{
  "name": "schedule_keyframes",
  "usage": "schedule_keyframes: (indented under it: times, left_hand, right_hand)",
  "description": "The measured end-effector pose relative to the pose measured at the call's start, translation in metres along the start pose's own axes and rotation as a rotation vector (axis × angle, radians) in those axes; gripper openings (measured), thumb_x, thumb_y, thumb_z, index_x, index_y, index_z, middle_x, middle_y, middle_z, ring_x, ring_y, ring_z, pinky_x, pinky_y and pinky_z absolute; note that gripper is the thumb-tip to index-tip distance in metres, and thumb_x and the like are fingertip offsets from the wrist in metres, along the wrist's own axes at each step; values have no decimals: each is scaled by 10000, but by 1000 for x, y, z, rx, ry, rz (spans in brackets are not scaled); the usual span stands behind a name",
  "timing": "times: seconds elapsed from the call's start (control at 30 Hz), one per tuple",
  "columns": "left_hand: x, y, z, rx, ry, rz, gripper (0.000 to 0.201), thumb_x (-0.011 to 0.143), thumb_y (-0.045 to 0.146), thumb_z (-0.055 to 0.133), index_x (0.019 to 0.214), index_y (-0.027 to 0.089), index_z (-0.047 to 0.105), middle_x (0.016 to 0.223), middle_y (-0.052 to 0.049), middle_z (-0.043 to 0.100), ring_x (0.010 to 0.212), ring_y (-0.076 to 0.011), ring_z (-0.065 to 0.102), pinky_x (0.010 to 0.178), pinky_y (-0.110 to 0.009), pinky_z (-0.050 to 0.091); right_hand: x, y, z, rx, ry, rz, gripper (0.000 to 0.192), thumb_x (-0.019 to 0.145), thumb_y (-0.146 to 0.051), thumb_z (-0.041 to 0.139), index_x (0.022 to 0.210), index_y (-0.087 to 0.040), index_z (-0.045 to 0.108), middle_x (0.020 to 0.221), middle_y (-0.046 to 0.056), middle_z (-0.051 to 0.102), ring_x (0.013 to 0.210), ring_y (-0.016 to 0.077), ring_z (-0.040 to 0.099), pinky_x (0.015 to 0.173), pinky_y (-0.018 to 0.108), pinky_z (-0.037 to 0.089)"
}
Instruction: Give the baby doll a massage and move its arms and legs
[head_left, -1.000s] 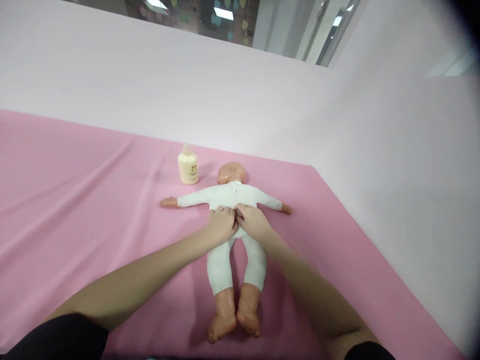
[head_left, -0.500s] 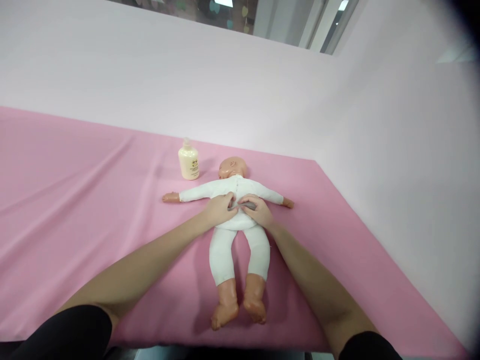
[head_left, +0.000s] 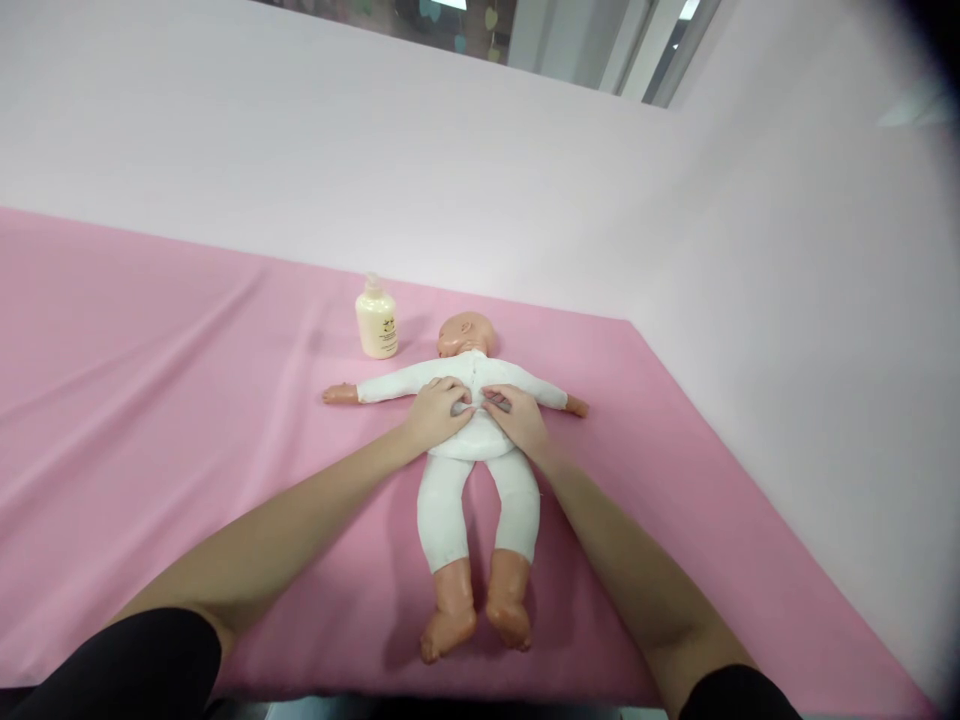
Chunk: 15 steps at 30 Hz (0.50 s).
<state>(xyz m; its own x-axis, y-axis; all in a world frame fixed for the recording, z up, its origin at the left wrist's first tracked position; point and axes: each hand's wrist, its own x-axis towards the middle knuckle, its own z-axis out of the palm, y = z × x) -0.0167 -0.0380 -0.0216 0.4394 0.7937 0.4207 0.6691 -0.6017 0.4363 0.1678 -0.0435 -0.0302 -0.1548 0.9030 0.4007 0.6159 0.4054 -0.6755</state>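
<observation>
Pink tabletop (head_left: 195, 360): cloth-covered, carrying doll and bottle.
White-suited doll (head_left: 480, 440): lies flat, arms spread, feet toward the person, probably so both hands reach evenly.
Hands: left hand (head_left: 435, 412) and right hand (head_left: 523, 420) rest on its torso, fingers curled narrow; whether they pinch cloth, I cannot tell.
Pump bottle (head_left: 377, 322): upright near its head, probably handy yet clear; cream-coloured, fill level unclear.

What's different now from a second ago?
The left hand and right hand have moved up the doll toward its head, with slightly more space between them. Whether they grip its suit is unclear. The doll and upright bottle stayed put on the pink sheet.
</observation>
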Motion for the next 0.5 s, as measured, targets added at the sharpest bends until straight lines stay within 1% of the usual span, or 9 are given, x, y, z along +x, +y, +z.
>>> schedule_keyframes:
  times: [0.1, 0.17, 0.27, 0.37, 0.43, 0.5]
  left_hand:
    - [3, -3, -2, -59, 1, 8, 104, 791, 296, 565, 803, 194, 574, 870, -27, 608, 873, -204, 534, 827, -346, 412]
    - [5, -5, -3, -123, 3, -17, 112, 787, 307, 559, 793, 195, 557, 824, -11, 612, 817, -185, 543, 790, -329, 423]
    - [7, -9, -2, -214, 10, -68, 133, 779, 315, 561, 833, 193, 558, 821, -3, 620, 787, -168, 554, 742, -302, 438]
    - [9, -12, 0, -215, 12, -79, 167, 781, 313, 564, 896, 195, 585, 839, -8, 631, 803, -170, 563, 761, -306, 443]
    - [10, -13, 1, -193, 11, -54, 177, 789, 310, 560, 918, 198, 607, 846, -12, 639, 810, -172, 568, 792, -319, 438]
    - [10, -14, 3, -173, 16, -27, 182, 798, 305, 558, 929, 197, 624, 872, -20, 646, 842, -176, 571, 826, -331, 430]
  right_hand:
    - [0, -3, -2, 1, -29, 24, 226, 763, -188, 597, 975, -188, 675, 887, 31, 698, 764, 142, 616, 797, 308, 497]
    - [0, -4, -2, 24, -63, 42, 220, 773, -222, 592, 971, -185, 682, 836, 28, 698, 731, 143, 616, 763, 303, 500]
    - [1, -3, -1, 53, -106, 62, 210, 774, -270, 596, 937, -176, 690, 780, 26, 693, 675, 142, 607, 698, 292, 496]
    - [3, -1, 1, 64, -109, 78, 174, 781, -283, 582, 875, -183, 688, 707, 4, 670, 619, 133, 584, 639, 279, 479]
    - [3, -1, 1, 67, -96, 49, 157, 797, -283, 563, 840, -184, 678, 707, 2, 656, 629, 138, 578, 637, 281, 472]
    - [3, -2, 2, 47, -50, -26, 132, 804, -265, 561, 809, -186, 667, 763, 16, 644, 714, 155, 585, 709, 302, 474]
